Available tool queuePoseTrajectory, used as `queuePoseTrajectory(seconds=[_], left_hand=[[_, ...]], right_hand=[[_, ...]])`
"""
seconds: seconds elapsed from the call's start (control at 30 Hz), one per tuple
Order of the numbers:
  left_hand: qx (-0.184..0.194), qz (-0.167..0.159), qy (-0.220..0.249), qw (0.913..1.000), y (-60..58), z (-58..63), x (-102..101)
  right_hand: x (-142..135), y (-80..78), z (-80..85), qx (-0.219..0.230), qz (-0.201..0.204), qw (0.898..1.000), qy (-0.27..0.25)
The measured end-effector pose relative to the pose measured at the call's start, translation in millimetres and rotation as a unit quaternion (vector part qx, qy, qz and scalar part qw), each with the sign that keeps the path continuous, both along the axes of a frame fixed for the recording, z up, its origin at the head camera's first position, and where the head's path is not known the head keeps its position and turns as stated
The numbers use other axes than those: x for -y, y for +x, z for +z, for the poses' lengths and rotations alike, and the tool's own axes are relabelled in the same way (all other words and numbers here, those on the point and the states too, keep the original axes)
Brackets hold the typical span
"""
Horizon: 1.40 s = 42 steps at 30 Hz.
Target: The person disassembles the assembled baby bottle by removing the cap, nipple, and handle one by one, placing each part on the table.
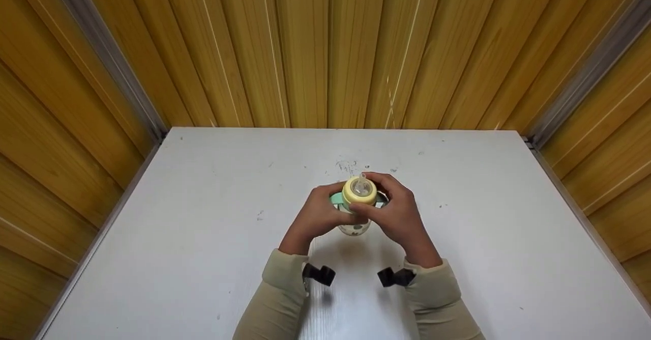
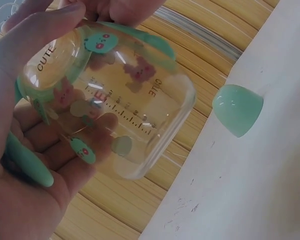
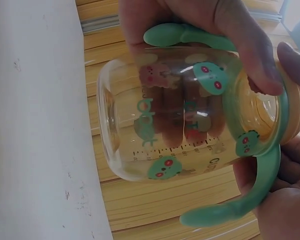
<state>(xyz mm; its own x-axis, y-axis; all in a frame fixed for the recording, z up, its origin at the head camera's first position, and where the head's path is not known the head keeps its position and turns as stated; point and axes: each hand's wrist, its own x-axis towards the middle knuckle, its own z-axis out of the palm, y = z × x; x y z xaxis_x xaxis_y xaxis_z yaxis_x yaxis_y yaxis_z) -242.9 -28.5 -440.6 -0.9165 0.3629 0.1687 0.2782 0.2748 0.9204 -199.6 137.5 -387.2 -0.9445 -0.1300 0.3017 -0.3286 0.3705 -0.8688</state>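
A clear baby bottle (image 1: 354, 229) with printed cartoon faces and measuring marks is held above the table between both hands. My left hand (image 1: 324, 210) grips its body, fingers wrapped behind and thumb near the neck. At the top, my right hand (image 1: 399, 211) holds the yellow collar (image 1: 348, 193), its thumb pressed on the near side. A clear teat (image 1: 361, 185) sticks up from the collar. Green handles (image 3: 225, 214) curve from a ring around the neck. In the left wrist view, a green dome-shaped cap (image 2: 236, 111) stands apart on the table.
The white table (image 1: 203, 258) carries small dark scuff marks (image 1: 347, 166). Wood-patterned panels (image 1: 305, 50) rise behind it and at both sides, with grey metal posts at the corners. A black wrist mount (image 1: 320, 275) sits on each sleeve.
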Motion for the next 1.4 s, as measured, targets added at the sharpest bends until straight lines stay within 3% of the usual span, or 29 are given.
queuePoseTrajectory(seconds=[0.77,1.13,1.4], left_hand=[[-0.003,-0.054,0.013,0.9985,1.6,0.9,7.3],[-0.001,-0.046,0.009,0.9989,-0.4,0.2,7.3],[0.003,-0.029,0.009,0.9995,-1.5,1.7,8.0]], right_hand=[[-4.3,5.3,7.9,0.001,0.060,0.998,0.001],[-7.7,3.8,6.8,0.011,0.075,0.997,-0.002],[-8.0,4.2,6.5,-0.034,0.069,0.997,-0.009]])
